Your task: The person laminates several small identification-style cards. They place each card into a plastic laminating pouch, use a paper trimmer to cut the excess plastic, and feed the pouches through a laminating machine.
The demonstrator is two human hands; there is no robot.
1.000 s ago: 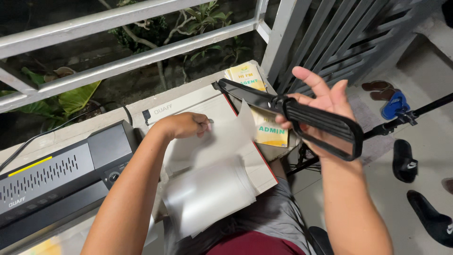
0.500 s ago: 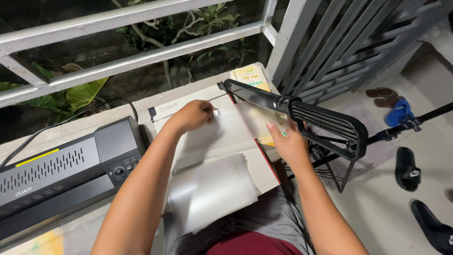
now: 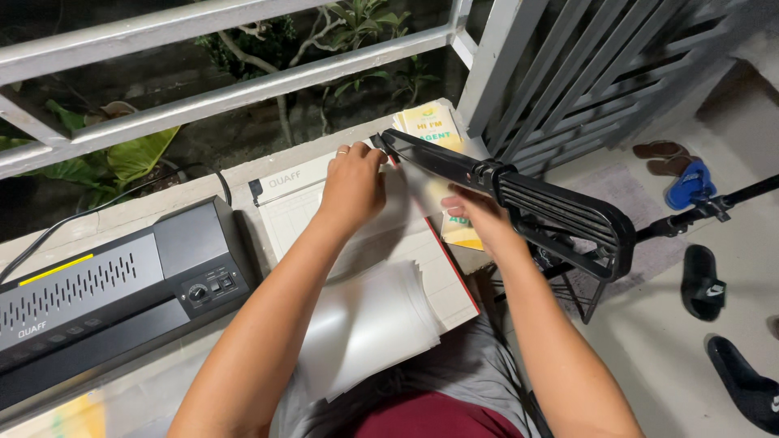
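A white paper trimmer board lies on the ledge with its black blade arm raised. My left hand presses a glossy clear sheet onto the board, fingers curled near the arm's hinge. My right hand reaches under the raised arm and grips the sheet's right edge over the cutting line, its fingertips partly hidden by the arm. A stack of glossy sheets rests on the board's near end and hangs over my lap.
A black laminator stands at the left, with a cable behind it. Yellow-green printed cards lie beyond the trimmer. A grey railing runs behind. On the floor at right are sandals and a black stand pole.
My right hand has let go of the blade arm's handle and moved under it to the sheet. The arm stays raised. My left hand has slid up toward the hinge.
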